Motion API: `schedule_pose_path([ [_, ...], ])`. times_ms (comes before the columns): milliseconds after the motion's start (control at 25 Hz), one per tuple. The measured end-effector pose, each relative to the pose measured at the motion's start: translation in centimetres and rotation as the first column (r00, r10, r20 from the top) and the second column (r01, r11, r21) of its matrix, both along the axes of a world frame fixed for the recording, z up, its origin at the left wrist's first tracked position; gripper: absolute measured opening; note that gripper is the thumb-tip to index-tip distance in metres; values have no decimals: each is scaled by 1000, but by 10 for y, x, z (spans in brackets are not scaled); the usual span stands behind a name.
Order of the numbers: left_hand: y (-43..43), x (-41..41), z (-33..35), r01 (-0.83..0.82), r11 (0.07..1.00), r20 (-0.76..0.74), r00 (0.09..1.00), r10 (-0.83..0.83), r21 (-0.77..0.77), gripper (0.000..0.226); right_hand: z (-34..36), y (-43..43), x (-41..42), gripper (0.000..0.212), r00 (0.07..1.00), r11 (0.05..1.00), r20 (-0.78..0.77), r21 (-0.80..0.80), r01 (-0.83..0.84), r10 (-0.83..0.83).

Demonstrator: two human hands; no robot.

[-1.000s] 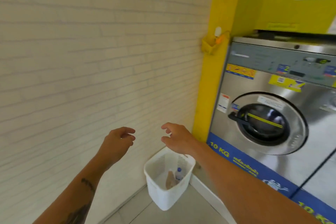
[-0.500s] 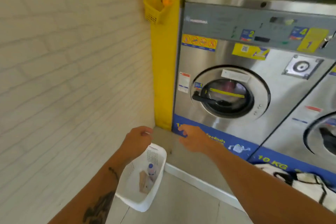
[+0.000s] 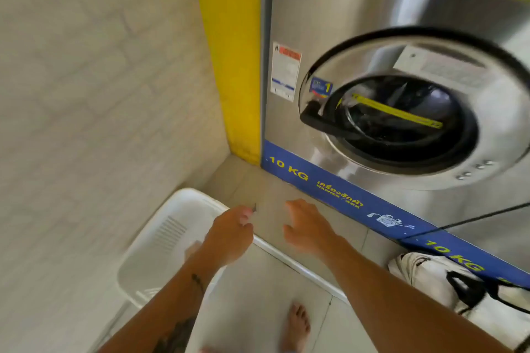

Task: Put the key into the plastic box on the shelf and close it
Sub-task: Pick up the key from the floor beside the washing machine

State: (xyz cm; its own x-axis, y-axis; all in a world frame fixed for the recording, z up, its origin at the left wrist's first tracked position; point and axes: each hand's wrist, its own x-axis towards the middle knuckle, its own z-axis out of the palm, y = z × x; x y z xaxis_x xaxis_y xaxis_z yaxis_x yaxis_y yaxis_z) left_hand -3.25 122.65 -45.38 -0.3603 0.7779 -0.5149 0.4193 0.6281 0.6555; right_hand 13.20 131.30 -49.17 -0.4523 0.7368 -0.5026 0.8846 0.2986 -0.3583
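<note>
Between your two hands lies a bare strip of grey ledge (image 3: 269,209) below the washer. Your left hand (image 3: 229,233) is curled, fingertips pinched on a small dark sliver (image 3: 254,207) that pokes out past them; too small and blurred to say it's the key. Your right hand (image 3: 307,228) is loose and spread, holding nothing, hovering over the ledge just beside the left. White basket (image 3: 160,241) sits under the left wrist, tight against the brick wall (image 3: 94,94), rim touching the ledge's white front edge (image 3: 301,268). Washer (image 3: 401,112) stands at the ledge's back, blue "10 KG" band (image 3: 329,195) along its base, round door shut. Yellow pillar (image 3: 232,51) fills the corner. Open tile floor (image 3: 258,309) below, your bare foot (image 3: 295,327) on it. White bag (image 3: 447,281) with black straps crowds the right side. No shelf or plastic box in view.
</note>
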Motion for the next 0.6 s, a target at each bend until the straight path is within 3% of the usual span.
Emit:
schedule_pose_path([
  [120,34,16,-99,37,997,-5,999,-37,-64,40,-91,33,-3,65,999,998,22,41,-48,47],
  [320,86,16,-272,212,953,-147,958,-247,-219,55,-264,75,-8,68,989,986,78,96,-133,126],
  [600,130,6,-439,143,953,-308,925,-225,-266,86,-434,105,-17,70,988,981,100,140,-131,118],
])
